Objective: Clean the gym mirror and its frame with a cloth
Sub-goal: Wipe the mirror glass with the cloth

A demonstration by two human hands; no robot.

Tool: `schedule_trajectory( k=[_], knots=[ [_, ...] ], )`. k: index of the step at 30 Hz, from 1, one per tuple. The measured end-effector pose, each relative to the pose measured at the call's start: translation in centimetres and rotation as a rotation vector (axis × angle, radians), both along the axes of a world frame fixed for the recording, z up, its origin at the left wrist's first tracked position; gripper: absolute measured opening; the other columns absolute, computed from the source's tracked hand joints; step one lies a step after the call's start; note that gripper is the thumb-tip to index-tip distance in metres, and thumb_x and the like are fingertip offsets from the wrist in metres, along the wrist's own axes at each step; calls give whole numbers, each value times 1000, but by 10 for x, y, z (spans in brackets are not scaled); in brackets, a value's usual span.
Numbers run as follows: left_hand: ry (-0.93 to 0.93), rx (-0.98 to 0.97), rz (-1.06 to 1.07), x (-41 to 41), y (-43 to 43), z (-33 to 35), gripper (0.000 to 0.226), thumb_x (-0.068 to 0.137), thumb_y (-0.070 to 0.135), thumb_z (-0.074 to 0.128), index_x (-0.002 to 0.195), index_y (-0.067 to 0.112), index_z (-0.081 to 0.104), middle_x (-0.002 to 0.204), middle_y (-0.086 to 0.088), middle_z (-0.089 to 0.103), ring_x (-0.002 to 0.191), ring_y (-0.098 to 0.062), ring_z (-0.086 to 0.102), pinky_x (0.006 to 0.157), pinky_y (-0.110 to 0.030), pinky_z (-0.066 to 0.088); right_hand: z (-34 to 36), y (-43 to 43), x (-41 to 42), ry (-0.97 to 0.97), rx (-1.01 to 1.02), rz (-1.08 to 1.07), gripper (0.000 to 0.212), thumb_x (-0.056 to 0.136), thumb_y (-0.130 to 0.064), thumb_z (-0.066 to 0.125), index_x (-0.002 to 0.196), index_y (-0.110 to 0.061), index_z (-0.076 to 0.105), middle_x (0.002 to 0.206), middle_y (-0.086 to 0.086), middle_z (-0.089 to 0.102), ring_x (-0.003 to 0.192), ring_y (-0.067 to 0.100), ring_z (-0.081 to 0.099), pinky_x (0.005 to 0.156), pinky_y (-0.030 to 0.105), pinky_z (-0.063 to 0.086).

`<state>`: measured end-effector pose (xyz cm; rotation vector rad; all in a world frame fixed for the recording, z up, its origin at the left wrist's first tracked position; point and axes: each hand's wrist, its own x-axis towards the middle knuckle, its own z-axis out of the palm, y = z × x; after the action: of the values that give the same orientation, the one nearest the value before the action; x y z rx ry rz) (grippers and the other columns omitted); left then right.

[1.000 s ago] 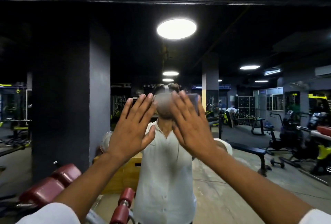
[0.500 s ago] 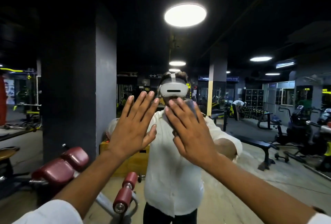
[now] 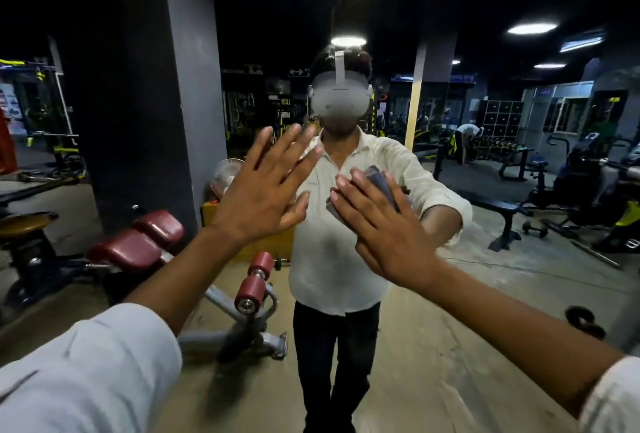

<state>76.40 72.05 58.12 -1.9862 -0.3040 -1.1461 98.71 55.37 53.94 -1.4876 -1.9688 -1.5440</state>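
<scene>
Your left hand (image 3: 263,190) is raised at the centre of the frame, palm turned toward the large wall mirror (image 3: 450,294). Its fingers are straight and spread, and it holds nothing. Whether the palm touches the glass cannot be told.

Your right hand (image 3: 384,224) is just right of centre and slightly lower. It lies flat, fingers straight, over a folded grey-blue cloth (image 3: 375,174) and presses it against the mirror. The cloth sits under the fingers and palm, and only its edges show, above the fingertips and beside the index finger. The two hands are apart with a narrow gap between them, and the left hand does not touch the cloth.

Both white rolled sleeves (image 3: 86,373) enter from the lower corners.

The glass reflects you in a white shirt and dark trousers (image 3: 332,259), directly behind the hands. A red padded gym bench (image 3: 138,242) appears at lower left, with a dark square pillar (image 3: 145,86) above it at upper left. Round ceiling lamps (image 3: 533,28) glow at upper right.
</scene>
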Motion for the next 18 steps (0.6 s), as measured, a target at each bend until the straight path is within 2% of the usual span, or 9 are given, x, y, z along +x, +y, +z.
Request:
schedule_trajectory(
  k=[4, 6, 8, 10, 12, 13, 15, 17, 18],
  knots=[
    [42, 21, -55, -2, 2, -10, 75, 103, 37, 57, 166, 6, 30, 174, -18, 23, 162, -35, 21, 128, -63, 23, -70, 10, 15, -284, -353, 66, 57, 110, -28, 27, 165, -12, 30, 174, 10, 21, 161, 31, 13, 130, 55, -3],
    [25, 21, -79, -2, 1, -10, 75, 103, 36, 57, 166, 7, 31, 174, -18, 24, 162, -34, 21, 129, -62, 22, -50, 6, 24, -361, -357, 72, 55, 111, -28, 23, 162, -10, 38, 172, 11, 25, 161, 30, 17, 131, 52, -5],
    [13, 35, -107, 0, 1, -10, 74, 102, 35, 57, 165, 7, 33, 173, -17, 26, 162, -34, 23, 128, -62, 23, -11, -2, 23, -238, -150, 79, 57, 107, -26, 37, 162, -10, 37, 171, 12, 28, 160, 33, 21, 130, 59, 6],
    [1, 36, -121, 1, 3, -11, 74, 101, 36, 58, 165, 7, 34, 173, -17, 26, 162, -34, 23, 128, -62, 24, 21, -9, 19, 35, 68, 51, 68, 98, -20, 58, 162, -8, 36, 171, 14, 28, 160, 35, 21, 126, 65, 16],
    [0, 35, -119, 0, 3, -10, 75, 101, 36, 59, 165, 8, 33, 174, -16, 25, 162, -33, 22, 129, -61, 23, 22, -11, 9, 184, 129, 44, 78, 91, -15, 68, 162, -6, 36, 171, 15, 27, 160, 36, 20, 125, 67, 18],
    [1, 35, -121, -1, 2, -10, 75, 101, 36, 59, 165, 8, 33, 174, -17, 25, 163, -33, 21, 129, -61, 23, 8, -11, 5, 159, 93, 38, 79, 91, -17, 66, 162, -7, 35, 172, 14, 26, 161, 36, 18, 125, 67, 16],
    [1, 34, -129, -2, 0, -9, 75, 101, 35, 60, 165, 7, 34, 174, -17, 25, 162, -34, 22, 128, -61, 24, -34, -8, 8, -80, -77, 62, 75, 97, -25, 53, 166, -12, 27, 174, 11, 20, 162, 33, 12, 129, 63, 6],
    [3, 28, -125, -2, -2, -9, 74, 100, 35, 61, 164, 7, 36, 173, -16, 27, 162, -33, 23, 128, -61, 24, -60, -10, 20, -359, -272, 95, 63, 109, -24, 32, 168, -16, 12, 176, 7, 13, 163, 28, 5, 130, 55, -6],
    [7, 27, -120, -3, -2, -9, 73, 99, 36, 61, 163, 8, 39, 173, -16, 29, 162, -33, 25, 128, -59, 25, -55, -14, 25, -419, -313, 110, 57, 112, -22, 20, 168, -16, 10, 175, 4, 13, 163, 25, 5, 130, 52, -9]
  ],
)
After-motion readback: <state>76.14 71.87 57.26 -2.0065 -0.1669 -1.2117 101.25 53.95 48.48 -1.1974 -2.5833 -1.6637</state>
